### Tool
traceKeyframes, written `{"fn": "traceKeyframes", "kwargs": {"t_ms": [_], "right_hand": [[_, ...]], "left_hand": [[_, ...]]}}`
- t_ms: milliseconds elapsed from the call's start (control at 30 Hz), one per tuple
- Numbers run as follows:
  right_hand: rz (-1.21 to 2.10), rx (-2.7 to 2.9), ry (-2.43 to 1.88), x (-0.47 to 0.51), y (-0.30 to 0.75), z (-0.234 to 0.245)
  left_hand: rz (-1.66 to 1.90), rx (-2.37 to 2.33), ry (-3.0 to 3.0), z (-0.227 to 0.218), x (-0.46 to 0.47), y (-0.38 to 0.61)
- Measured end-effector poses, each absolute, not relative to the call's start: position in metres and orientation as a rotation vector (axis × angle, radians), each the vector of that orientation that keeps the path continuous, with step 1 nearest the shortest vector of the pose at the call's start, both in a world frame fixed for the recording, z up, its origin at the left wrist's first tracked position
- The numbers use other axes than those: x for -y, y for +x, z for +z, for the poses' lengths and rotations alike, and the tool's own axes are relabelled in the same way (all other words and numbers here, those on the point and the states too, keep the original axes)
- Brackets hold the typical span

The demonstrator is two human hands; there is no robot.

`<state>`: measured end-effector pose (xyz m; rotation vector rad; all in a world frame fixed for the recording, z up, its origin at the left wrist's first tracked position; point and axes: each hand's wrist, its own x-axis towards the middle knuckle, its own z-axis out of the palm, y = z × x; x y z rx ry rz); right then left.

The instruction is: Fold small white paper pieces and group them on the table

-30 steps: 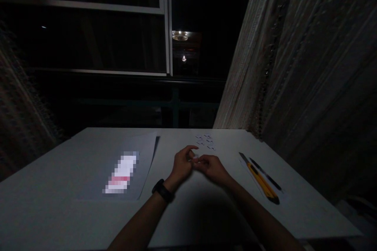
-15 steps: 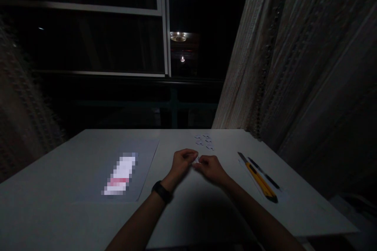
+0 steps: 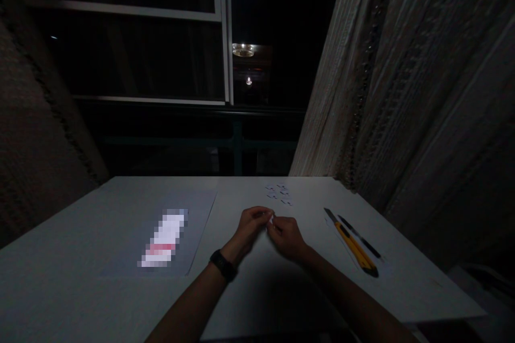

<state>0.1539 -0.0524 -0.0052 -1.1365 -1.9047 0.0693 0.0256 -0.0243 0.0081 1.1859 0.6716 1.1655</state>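
Observation:
Above the middle of the white table (image 3: 257, 300), my left hand (image 3: 251, 226) and my right hand (image 3: 287, 236) meet at their fingertips. Both are closed in a pinch on a small white piece of paper (image 3: 271, 220), mostly covered by the fingers. A dark band (image 3: 223, 265) circles my left wrist. Just beyond my hands lie several small paper pieces (image 3: 284, 193) with dark marks, laid out in a loose group.
To the right lie a yellow utility knife (image 3: 356, 249) with its blade pointing away and a dark pen (image 3: 362, 238) beside it. A large paper sheet (image 3: 201, 236) with a blurred-out patch lies on the left. Curtains (image 3: 341, 75) hang by a dark window (image 3: 140, 56).
My hands have shifted slightly, the right one lower and its fingers more tightly curled. Less of the small paper shows between the fingertips. The left-hand curtain has swung inward.

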Motion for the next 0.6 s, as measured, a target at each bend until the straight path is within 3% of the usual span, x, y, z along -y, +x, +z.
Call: {"fn": "traceKeyframes", "kwargs": {"t_ms": [267, 600], "right_hand": [[-0.146, 2.022, -1.117, 0.056, 0.152, -0.003], [0.203, 2.023, -1.438, 0.054, 0.160, 0.006]], "left_hand": [[1.168, -0.682, 1.290, 0.008, 0.022, 0.025], [1.256, -0.648, 1.576, 0.009, 0.017, 0.023]]}}
